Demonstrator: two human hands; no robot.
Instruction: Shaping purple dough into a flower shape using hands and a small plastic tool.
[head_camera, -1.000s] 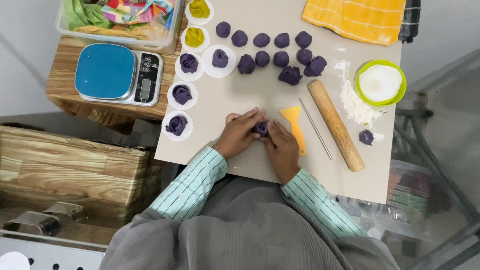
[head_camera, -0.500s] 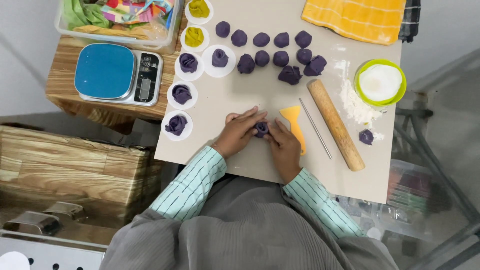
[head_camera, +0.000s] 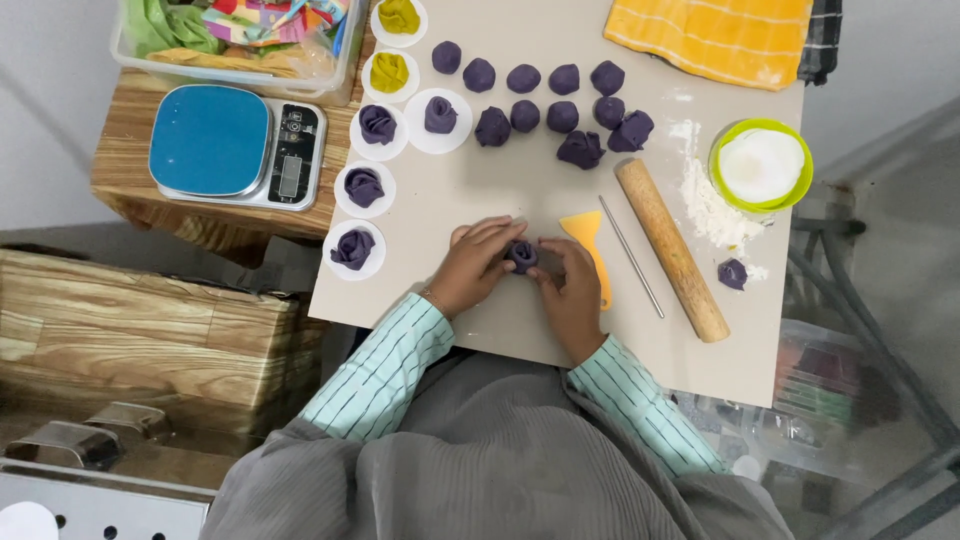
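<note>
A small purple dough rose (head_camera: 521, 255) sits on the beige mat (head_camera: 480, 190), pinched between both hands. My left hand (head_camera: 473, 266) cups it from the left and my right hand (head_camera: 568, 291) presses it from the right. Just right of my fingers lie an orange plastic scraper (head_camera: 590, 241), a thin metal rod (head_camera: 631, 257) and a wooden rolling pin (head_camera: 671, 249). Several purple dough balls (head_camera: 545, 100) sit in rows at the far side of the mat. Finished purple roses (head_camera: 363, 187) rest on white paper rounds at the left.
A green-rimmed bowl of flour (head_camera: 761, 166) with spilled flour stands right; a purple dough scrap (head_camera: 732, 273) lies below it. A blue-topped kitchen scale (head_camera: 235, 146) sits on a wooden stool left. A clear tub (head_camera: 236, 40), two yellow dough roses (head_camera: 390, 72) and an orange cloth (head_camera: 714, 38) are beyond.
Both hands have stayed around the purple dough piece, with only small finger shifts as they shape it. Nothing else on the mat has moved.
</note>
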